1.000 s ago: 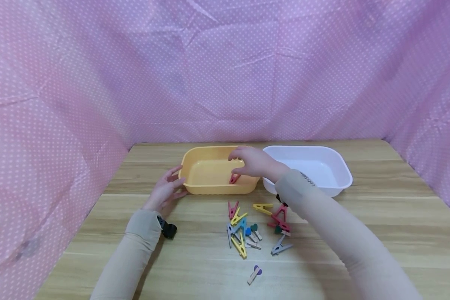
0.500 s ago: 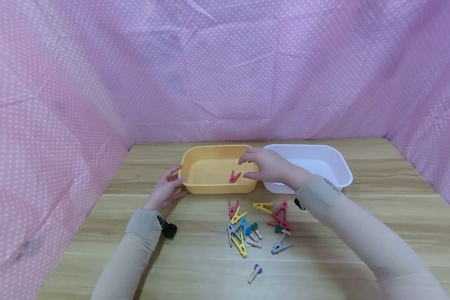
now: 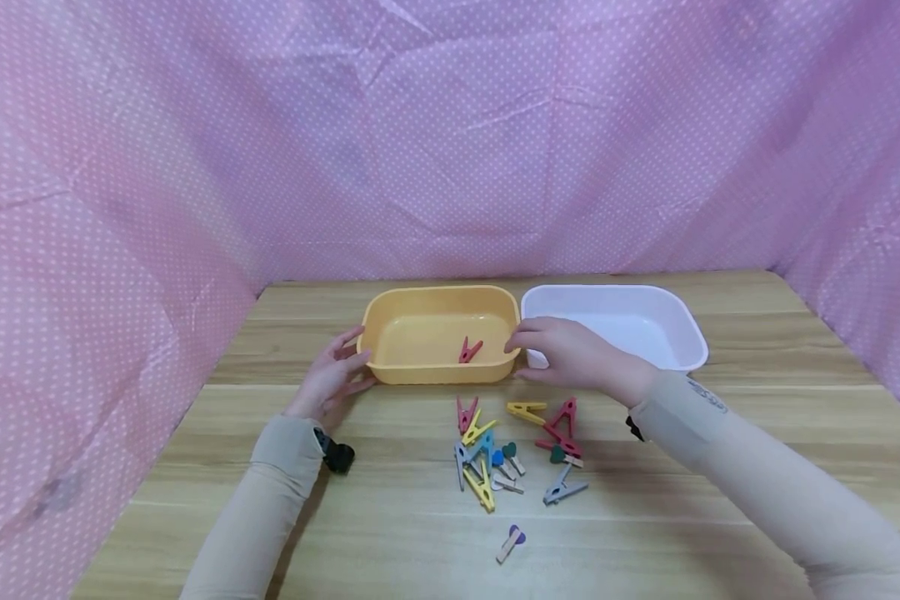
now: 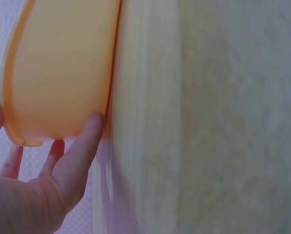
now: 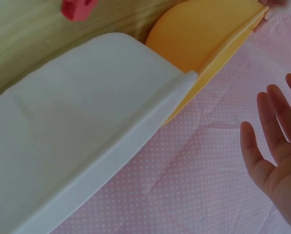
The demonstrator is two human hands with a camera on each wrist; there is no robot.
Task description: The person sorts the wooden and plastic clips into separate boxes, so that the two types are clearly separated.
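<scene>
Spread fingers of my left hand [image 3: 330, 379] rest against the left end of the yellow basin [image 3: 420, 375]; the left wrist view shows its fingertips along the basin's end wall. Inside that basin lies one red clothespin [image 3: 468, 350]. My right hand [image 3: 570, 354] hovers where the yellow and white basins meet, fingers loosely bent and holding nothing. The white basin [image 3: 690, 354] is partly covered by this hand. In front of both basins are plastic clothespins in red [image 3: 466, 414], yellow [image 3: 526, 411], blue [image 3: 486, 446] and grey [image 3: 562, 487].
Small wooden clothespins with heart tops, one green [image 3: 513, 457] and one purple [image 3: 512, 542], lie among or nearer than the plastic ones. The wooden table [image 3: 270, 317] ends at a pink dotted cloth [image 3: 450, 167] behind and at the sides.
My right hand has drawn back rightward from over the yellow basin, uncovering the red clothespin lying there. My left hand has stayed at the basin's left end.
</scene>
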